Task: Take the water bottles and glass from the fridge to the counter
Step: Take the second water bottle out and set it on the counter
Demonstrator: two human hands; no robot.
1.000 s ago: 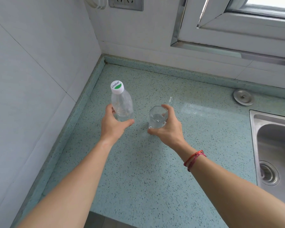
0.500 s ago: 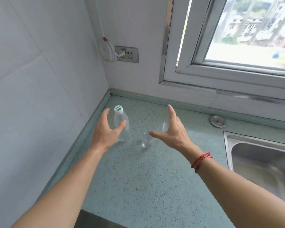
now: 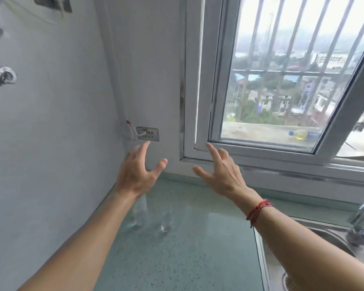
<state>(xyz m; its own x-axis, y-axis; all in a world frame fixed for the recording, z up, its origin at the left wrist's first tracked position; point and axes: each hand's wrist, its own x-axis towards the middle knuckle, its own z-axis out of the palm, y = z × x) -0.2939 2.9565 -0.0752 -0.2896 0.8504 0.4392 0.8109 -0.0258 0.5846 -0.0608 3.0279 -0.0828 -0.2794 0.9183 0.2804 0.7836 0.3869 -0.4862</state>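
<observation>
A clear plastic water bottle (image 3: 140,215) stands on the speckled green counter (image 3: 187,248) near the left wall, its top hidden behind my left forearm. A clear drinking glass (image 3: 167,219) stands just to its right; both look blurred. My left hand (image 3: 138,171) is raised above and beyond the bottle, fingers spread, holding nothing. My right hand (image 3: 221,175) is lifted level with it above the glass, fingers apart and empty. A red string bracelet circles my right wrist.
A white tiled wall runs along the left. A wall socket (image 3: 148,133) with a plugged cord sits in the corner. A window (image 3: 282,85) with bars fills the back. A steel sink (image 3: 334,259) and tap (image 3: 361,219) lie at the right.
Both hands let go of the bottle and glass and rose away from them with fingers spread. The camera tilted upward toward the window.
</observation>
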